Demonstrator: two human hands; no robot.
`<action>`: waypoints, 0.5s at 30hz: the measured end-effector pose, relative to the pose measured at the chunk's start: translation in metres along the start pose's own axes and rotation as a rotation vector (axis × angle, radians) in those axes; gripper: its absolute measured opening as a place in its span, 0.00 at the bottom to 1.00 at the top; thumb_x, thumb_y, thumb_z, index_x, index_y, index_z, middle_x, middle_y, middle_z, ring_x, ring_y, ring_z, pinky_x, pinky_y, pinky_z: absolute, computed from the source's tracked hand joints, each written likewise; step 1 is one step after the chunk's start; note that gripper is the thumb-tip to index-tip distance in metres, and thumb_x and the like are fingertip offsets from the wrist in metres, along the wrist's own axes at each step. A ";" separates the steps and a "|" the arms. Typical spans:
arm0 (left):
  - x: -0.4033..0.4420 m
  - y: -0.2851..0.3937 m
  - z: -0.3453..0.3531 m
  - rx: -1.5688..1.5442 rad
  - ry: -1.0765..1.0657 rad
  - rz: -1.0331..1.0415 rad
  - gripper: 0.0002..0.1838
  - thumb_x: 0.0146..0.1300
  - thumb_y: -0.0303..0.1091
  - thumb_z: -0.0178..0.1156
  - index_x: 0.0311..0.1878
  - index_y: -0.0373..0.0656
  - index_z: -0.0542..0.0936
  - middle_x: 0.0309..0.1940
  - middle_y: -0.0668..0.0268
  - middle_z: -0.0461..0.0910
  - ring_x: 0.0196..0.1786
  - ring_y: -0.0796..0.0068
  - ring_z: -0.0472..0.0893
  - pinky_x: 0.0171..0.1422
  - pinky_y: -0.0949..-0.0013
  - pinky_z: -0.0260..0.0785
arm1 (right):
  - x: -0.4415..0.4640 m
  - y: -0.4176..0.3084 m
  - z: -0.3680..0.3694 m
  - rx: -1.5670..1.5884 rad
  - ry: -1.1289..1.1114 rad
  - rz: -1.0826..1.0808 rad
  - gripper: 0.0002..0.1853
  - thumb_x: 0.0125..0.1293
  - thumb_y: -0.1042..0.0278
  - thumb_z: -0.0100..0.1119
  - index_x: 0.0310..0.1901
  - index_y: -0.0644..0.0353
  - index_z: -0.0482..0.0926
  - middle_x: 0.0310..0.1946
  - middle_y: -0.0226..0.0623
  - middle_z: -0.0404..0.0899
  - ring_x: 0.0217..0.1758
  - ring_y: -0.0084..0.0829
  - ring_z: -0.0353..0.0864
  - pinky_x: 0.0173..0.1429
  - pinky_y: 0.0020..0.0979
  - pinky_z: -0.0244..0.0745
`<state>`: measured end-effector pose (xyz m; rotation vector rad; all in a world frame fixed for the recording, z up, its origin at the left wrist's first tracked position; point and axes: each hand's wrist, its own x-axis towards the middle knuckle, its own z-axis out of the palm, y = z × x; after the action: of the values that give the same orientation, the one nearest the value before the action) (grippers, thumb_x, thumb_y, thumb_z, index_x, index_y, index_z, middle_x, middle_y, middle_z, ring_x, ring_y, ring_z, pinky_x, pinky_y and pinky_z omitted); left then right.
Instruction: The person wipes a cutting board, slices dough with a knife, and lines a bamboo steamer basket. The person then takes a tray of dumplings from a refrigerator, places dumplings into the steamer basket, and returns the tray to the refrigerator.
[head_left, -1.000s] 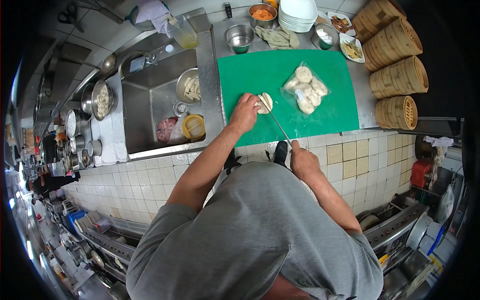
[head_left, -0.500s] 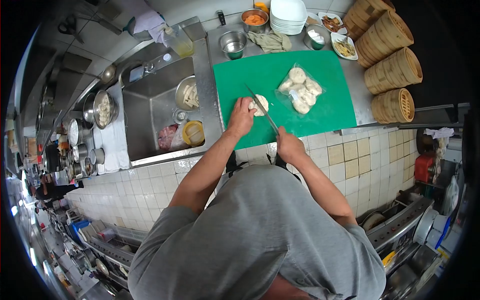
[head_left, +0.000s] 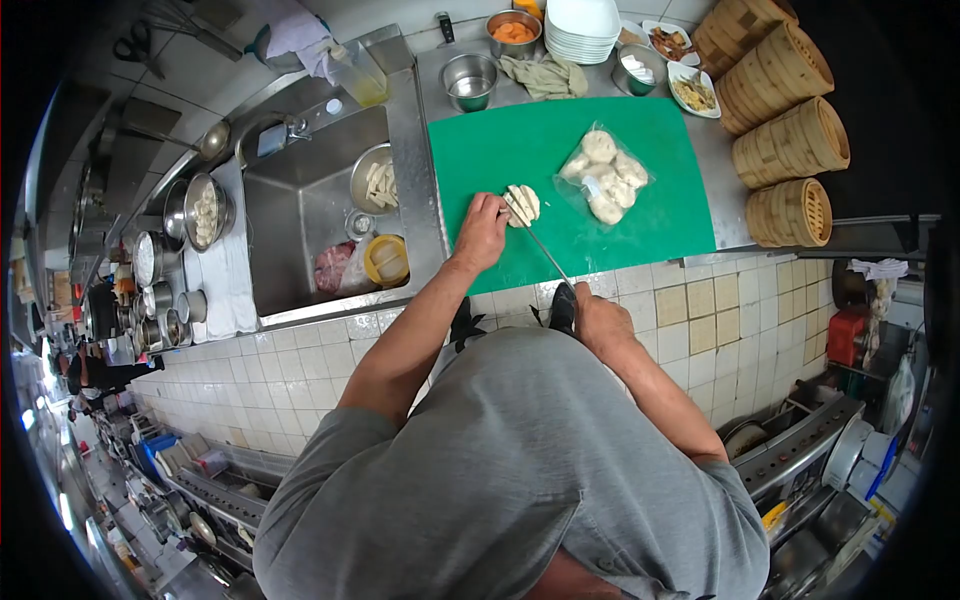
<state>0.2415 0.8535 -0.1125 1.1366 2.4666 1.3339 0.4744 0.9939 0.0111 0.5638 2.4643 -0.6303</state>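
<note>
On the green cutting board (head_left: pixel 470 150) lies a round, pale, bun-like piece (head_left: pixel 524 202), cut into several strips. My left hand (head_left: pixel 482 232) holds its left side, fingers bent and pressed together. My right hand (head_left: pixel 604 322) is closed around the handle of a knife (head_left: pixel 550 258), near the board's front edge. The blade slants up and left, its tip by my left fingertips at the strips. A clear plastic bag (head_left: pixel 605 174) of similar round pale pieces rests on the board to the right.
Left of the board is a sink (head_left: pixel 310 205) with a bowl of pale strips (head_left: pixel 378 180) and a yellow container (head_left: pixel 386 262). Behind the board stand a metal bowl (head_left: pixel 469 82), a cloth (head_left: pixel 545 78) and stacked white plates (head_left: pixel 582 35). Bamboo steamers (head_left: pixel 790 150) line the right.
My right hand has drawn the knife back toward my body and slightly right. The round piece now shows separated strips. My left hand stays at its left side.
</note>
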 end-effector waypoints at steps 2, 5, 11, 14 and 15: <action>0.001 0.001 -0.001 0.009 0.004 0.001 0.11 0.70 0.23 0.63 0.51 0.36 0.74 0.51 0.49 0.75 0.54 0.45 0.79 0.60 0.51 0.74 | 0.002 0.001 0.002 -0.009 -0.016 0.016 0.16 0.68 0.71 0.56 0.55 0.65 0.69 0.39 0.60 0.88 0.45 0.59 0.90 0.50 0.55 0.83; 0.003 0.003 -0.002 0.014 -0.014 -0.036 0.11 0.70 0.23 0.64 0.52 0.36 0.74 0.50 0.49 0.76 0.54 0.45 0.79 0.59 0.51 0.74 | 0.012 0.004 0.016 -0.032 0.016 0.001 0.13 0.74 0.70 0.48 0.55 0.65 0.69 0.39 0.59 0.88 0.44 0.60 0.89 0.48 0.59 0.82; 0.002 0.001 0.000 0.008 -0.045 -0.052 0.11 0.69 0.24 0.64 0.51 0.37 0.75 0.52 0.50 0.74 0.56 0.43 0.78 0.61 0.49 0.72 | 0.051 -0.003 0.033 -0.026 -0.020 0.033 0.13 0.72 0.72 0.49 0.56 0.64 0.68 0.44 0.59 0.88 0.50 0.57 0.90 0.52 0.55 0.83; 0.003 0.006 -0.007 0.051 -0.049 -0.062 0.13 0.68 0.24 0.66 0.53 0.37 0.75 0.55 0.50 0.74 0.59 0.47 0.78 0.64 0.51 0.74 | 0.064 -0.009 0.031 -0.032 -0.014 0.011 0.13 0.73 0.71 0.48 0.57 0.62 0.68 0.43 0.59 0.88 0.49 0.59 0.89 0.52 0.55 0.83; -0.001 0.012 -0.008 0.046 -0.045 0.018 0.15 0.66 0.25 0.67 0.54 0.37 0.76 0.57 0.50 0.74 0.61 0.49 0.78 0.66 0.52 0.74 | 0.061 -0.010 0.029 -0.015 -0.019 0.035 0.15 0.73 0.73 0.49 0.59 0.61 0.68 0.44 0.59 0.87 0.51 0.60 0.89 0.54 0.56 0.82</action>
<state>0.2454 0.8516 -0.0983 1.1887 2.4727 1.2485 0.4336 0.9862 -0.0435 0.5907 2.4345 -0.6007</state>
